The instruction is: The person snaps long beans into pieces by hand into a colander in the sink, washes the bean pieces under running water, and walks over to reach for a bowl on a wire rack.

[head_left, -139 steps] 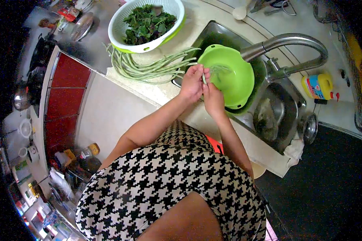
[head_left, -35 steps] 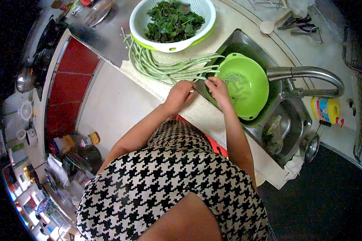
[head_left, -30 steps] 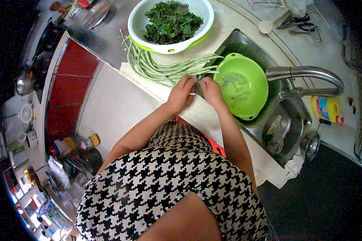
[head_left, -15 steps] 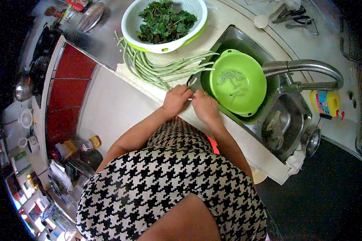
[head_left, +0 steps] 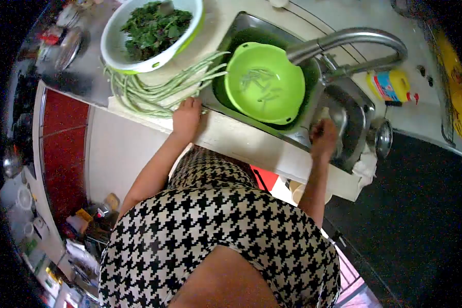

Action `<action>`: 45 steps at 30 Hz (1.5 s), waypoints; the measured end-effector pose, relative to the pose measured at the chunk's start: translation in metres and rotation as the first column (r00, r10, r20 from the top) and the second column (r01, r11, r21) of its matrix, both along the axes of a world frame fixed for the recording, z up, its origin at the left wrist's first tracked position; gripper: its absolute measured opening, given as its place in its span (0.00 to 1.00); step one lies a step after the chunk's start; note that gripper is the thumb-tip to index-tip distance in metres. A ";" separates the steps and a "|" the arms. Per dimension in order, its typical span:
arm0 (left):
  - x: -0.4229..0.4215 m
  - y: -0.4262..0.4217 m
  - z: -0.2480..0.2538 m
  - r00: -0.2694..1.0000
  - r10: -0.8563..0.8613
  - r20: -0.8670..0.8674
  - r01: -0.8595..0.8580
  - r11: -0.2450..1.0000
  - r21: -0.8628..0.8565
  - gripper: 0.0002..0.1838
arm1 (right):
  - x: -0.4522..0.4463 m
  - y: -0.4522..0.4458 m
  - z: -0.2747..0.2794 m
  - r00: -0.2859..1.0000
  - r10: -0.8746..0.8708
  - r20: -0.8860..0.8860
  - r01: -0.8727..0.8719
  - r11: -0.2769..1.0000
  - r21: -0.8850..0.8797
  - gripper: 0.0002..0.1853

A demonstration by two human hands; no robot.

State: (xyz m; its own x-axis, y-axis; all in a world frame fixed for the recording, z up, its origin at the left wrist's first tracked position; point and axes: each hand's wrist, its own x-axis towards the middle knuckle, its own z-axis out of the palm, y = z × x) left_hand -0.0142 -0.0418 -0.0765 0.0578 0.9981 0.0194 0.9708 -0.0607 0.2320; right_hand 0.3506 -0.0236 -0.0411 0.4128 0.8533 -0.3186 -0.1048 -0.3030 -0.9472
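Fingers of the left hand [head_left: 186,119] bend by the long beans [head_left: 141,96] on the counter [head_left: 241,136], the right hand [head_left: 324,138] is at the small sink [head_left: 353,128], and I can't tell if either grips anything.

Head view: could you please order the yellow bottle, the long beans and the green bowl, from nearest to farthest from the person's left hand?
1. Long beans: by the left hand, on the counter.
2. Green bowl: to that hand's right, in the sink.
3. Yellow bottle: far right, past the green bowl.
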 end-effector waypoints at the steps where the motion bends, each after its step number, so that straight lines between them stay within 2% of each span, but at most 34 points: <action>1: 0.003 -0.001 0.003 0.999 -0.023 -0.021 0.023 1.000 -0.015 0.19 | 0.017 -0.005 0.013 0.987 -0.058 0.151 0.057 0.998 0.014 0.12; 3: -0.001 -0.004 -0.001 0.996 0.042 0.076 -0.045 0.998 0.035 0.19 | 0.069 -0.020 -0.012 0.988 -0.059 0.145 0.045 0.994 0.102 0.15; 4: 0.000 -0.003 -0.002 0.990 0.071 0.121 -0.078 0.995 0.056 0.19 | 0.086 -0.022 -0.019 0.983 -0.021 0.184 0.018 1.000 0.018 0.16; 6: 0.002 0.000 0.007 0.992 0.114 0.061 -0.112 0.993 -0.035 0.17 | 0.108 -0.022 -0.033 0.968 0.061 0.242 -0.025 0.988 -0.152 0.18; 7: -0.001 0.001 0.012 0.990 0.138 0.027 -0.135 0.987 -0.081 0.17 | 0.101 -0.019 -0.024 0.986 -0.069 0.151 0.090 0.986 -0.140 0.19; 8: -0.014 0.002 -0.008 1.000 0.020 -0.022 -0.020 1.000 -0.018 0.13 | 0.096 -0.016 -0.015 0.980 -0.192 0.057 0.199 0.970 -0.139 0.20; 9: -0.014 0.003 -0.011 0.998 -0.015 -0.057 0.016 1.000 0.012 0.11 | 0.090 -0.013 -0.010 0.950 -0.309 -0.042 0.300 0.942 -0.151 0.20; 10: -0.020 0.003 -0.012 0.994 -0.047 -0.098 0.051 0.998 0.039 0.10 | 0.088 -0.015 -0.019 0.953 -0.241 0.186 0.246 0.969 -0.007 0.20; 11: -0.024 0.003 -0.013 0.987 -0.078 -0.138 0.088 0.994 0.064 0.09 | 0.094 -0.019 -0.029 0.892 -0.193 0.410 0.156 0.980 0.122 0.19; 12: -0.023 0.002 -0.006 0.984 -0.139 -0.110 0.150 0.983 0.102 0.08 | 0.092 -0.020 -0.036 0.774 -0.167 0.611 0.032 0.974 0.225 0.19; 15: -0.028 -0.004 0.016 0.976 -0.217 0.034 0.207 0.961 0.183 0.11 | 0.009 -0.013 -0.001 0.835 0.050 0.548 -0.075 0.997 0.023 0.16; 17: -0.042 -0.007 0.034 0.952 -0.248 0.182 0.230 0.966 0.115 0.12 | -0.066 -0.011 0.011 0.859 0.374 0.350 -0.404 0.915 0.014 0.11; 18: -0.040 -0.007 0.046 0.955 -0.216 0.205 0.204 0.976 0.076 0.12 | -0.096 -0.010 0.007 0.734 0.504 0.455 -0.573 0.819 0.018 0.10; 19: -0.045 -0.005 0.046 0.910 -0.266 0.319 0.250 0.964 0.090 0.12 | -0.127 -0.009 0.007 0.682 0.641 0.354 -0.684 0.730 -0.004 0.13; 21: -0.044 -0.003 0.061 0.878 -0.257 0.404 0.269 0.963 0.028 0.11 | -0.181 -0.010 0.017 0.593 0.805 0.015 -0.803 0.590 0.090 0.17; 23: -0.039 -0.001 0.065 0.843 -0.191 0.503 0.257 0.964 -0.063 0.13 | -0.216 -0.007 0.029 0.549 0.836 -0.002 -0.831 0.546 0.104 0.19; 26: -0.031 0.007 0.078 0.799 0.009 0.601 0.204 0.937 -0.285 0.17 | -0.239 0.004 0.024 0.623 0.779 -0.067 -0.757 0.623 0.198 0.17; 27: -0.029 0.009 0.082 0.782 0.095 0.616 0.183 0.910 -0.373 0.19 | -0.241 0.007 0.024 0.632 0.767 -0.108 -0.750 0.641 0.164 0.17; 28: -0.028 0.008 0.082 0.765 -0.033 0.643 0.238 0.942 -0.236 0.26 | -0.240 0.009 0.023 0.641 0.753 -0.149 -0.742 0.657 0.130 0.17; 29: -0.030 0.007 0.076 0.749 -0.084 0.657 0.254 0.953 -0.167 0.28 | -0.242 0.010 0.023 0.650 0.736 -0.189 -0.734 0.672 0.092 0.16; 30: -0.033 0.008 0.069 0.732 -0.138 0.667 0.269 0.958 -0.097 0.30 | -0.245 0.010 0.019 0.643 0.751 -0.151 -0.725 0.661 0.195 0.13; 31: -0.036 0.010 0.062 0.715 -0.195 0.671 0.284 0.959 -0.024 0.31 | -0.245 0.009 0.017 0.617 0.783 -0.082 -0.764 0.620 0.177 0.13; 32: -0.040 0.011 0.057 0.715 -0.181 0.675 0.334 0.937 -0.103 0.36 | -0.244 0.008 0.017 0.585 0.811 -0.013 -0.800 0.579 0.156 0.12; 33: -0.040 0.010 0.059 0.693 -0.173 0.700 0.342 0.934 -0.107 0.37 | -0.244 0.006 0.017 0.548 0.835 0.052 -0.832 0.538 0.133 0.12; 35: -0.037 0.011 0.065 0.646 -0.163 0.746 0.364 0.925 -0.113 0.38 | -0.247 0.005 0.019 0.553 0.817 0.163 -0.833 0.536 0.139 0.12; 36: -0.038 0.010 0.069 0.667 -0.084 0.740 0.330 0.924 -0.193 0.37 | -0.246 0.005 0.019 0.555 0.803 0.219 -0.832 0.536 0.143 0.12; 39: -0.057 0.009 0.056 0.771 -0.208 0.602 0.445 0.852 -0.275 0.28 | -0.240 0.005 0.013 0.678 0.728 0.100 -0.735 0.675 0.063 0.11; 40: -0.064 0.007 0.055 0.826 -0.304 0.475 0.442 0.871 -0.212 0.17 | -0.236 0.008 0.015 0.696 0.716 0.040 -0.718 0.696 0.033 0.10; 42: -0.065 0.005 0.056 0.769 -0.303 0.563 0.436 0.892 -0.115 0.13 | -0.226 0.016 0.019 0.728 0.681 -0.078 -0.684 0.729 -0.031 0.10; 43: -0.065 0.004 0.058 0.736 -0.305 0.604 0.430 0.900 -0.069 0.11 | -0.223 0.019 0.016 0.700 0.713 0.031 -0.712 0.701 -0.043 0.11; 45: -0.060 0.005 0.051 0.780 -0.312 0.542 0.419 0.904 -0.083 0.10 | -0.217 0.025 0.009 0.607 0.755 0.248 -0.764 0.640 -0.081 0.12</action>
State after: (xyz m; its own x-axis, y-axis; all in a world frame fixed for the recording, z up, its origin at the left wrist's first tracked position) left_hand -0.0743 -0.0367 -0.0259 0.4543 0.8902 -0.0353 0.6241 -0.2897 0.7257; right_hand 0.1338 0.0011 -0.0318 -0.3314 0.9027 -0.2744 0.3763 -0.1403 -0.9158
